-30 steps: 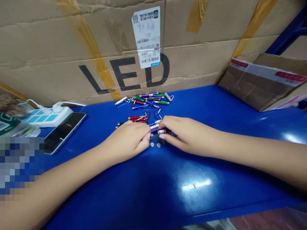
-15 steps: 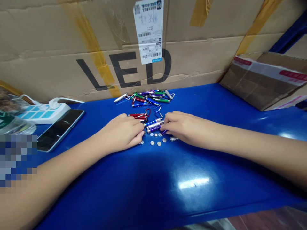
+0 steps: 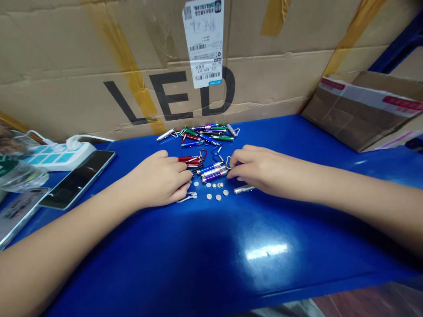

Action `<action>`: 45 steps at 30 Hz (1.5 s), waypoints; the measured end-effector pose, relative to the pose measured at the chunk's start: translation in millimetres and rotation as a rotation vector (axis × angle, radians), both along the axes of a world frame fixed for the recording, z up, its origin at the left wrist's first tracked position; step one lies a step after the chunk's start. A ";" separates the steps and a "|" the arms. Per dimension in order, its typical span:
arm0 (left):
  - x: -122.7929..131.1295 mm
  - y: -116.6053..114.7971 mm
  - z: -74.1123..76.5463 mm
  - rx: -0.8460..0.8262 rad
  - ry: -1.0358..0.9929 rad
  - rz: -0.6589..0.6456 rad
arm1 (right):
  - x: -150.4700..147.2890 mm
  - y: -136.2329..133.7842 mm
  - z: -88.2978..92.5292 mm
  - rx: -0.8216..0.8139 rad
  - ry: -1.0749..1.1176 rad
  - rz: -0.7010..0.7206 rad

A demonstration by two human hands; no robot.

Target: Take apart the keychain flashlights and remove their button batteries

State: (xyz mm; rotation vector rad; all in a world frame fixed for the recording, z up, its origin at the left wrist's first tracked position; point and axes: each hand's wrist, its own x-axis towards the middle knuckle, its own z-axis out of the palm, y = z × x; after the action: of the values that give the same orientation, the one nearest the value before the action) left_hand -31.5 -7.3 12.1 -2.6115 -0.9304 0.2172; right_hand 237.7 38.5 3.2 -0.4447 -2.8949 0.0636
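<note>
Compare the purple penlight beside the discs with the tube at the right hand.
The purple penlight has a coloured body; the tube looks silvery. The penlight lies alongside a silver penlight; the tube lies apart, partly hidden by the right hand. Both are slender and lie on the blue table.
</note>
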 end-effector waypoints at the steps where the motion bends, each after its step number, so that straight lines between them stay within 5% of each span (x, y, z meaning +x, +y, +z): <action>1: 0.0 -0.5 0.2 0.001 0.001 0.003 | -0.6 -1.1 -1.0 0.010 -0.017 0.013; 7: 5.8 -4.3 0.6 0.063 -0.081 0.064 | 0.3 6.5 1.0 0.005 0.015 -0.086; 11: 19.2 -7.2 -3.6 -0.091 -0.280 0.057 | 7.1 23.0 3.9 -0.116 0.087 -0.224; 19: 31.7 -3.8 -15.5 -0.277 -0.428 0.108 | 12.9 20.7 8.8 -0.383 0.083 -0.183; 25: 32.9 -3.7 -16.6 -0.285 -0.462 0.120 | 5.5 10.3 8.8 -0.346 0.102 -0.048; 30: 35.6 -5.2 -20.0 -0.257 -0.450 0.136 | 5.3 6.6 11.2 -0.386 0.128 -0.120; 32: 35.8 -5.5 -21.7 -0.245 -0.454 0.136 | 6.1 8.5 11.1 -0.610 0.185 -0.164; 36: 34.8 -5.8 -22.7 -0.245 -0.479 0.138 | 5.3 17.1 5.2 -1.423 0.485 -0.185; 38: 34.3 -6.0 -21.9 -0.256 -0.492 0.144 | 3.7 20.5 1.6 -1.672 0.626 -0.203; 45: 36.1 -5.5 -17.0 -0.291 -0.509 0.171 | 1.7 20.8 -2.4 -1.894 0.733 -0.114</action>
State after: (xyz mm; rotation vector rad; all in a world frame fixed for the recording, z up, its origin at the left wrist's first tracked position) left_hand 4.6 -12.8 -4.9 -2.9166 -1.3817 -0.3111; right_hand 239.4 59.4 0.9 -0.5573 -1.2606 2.2756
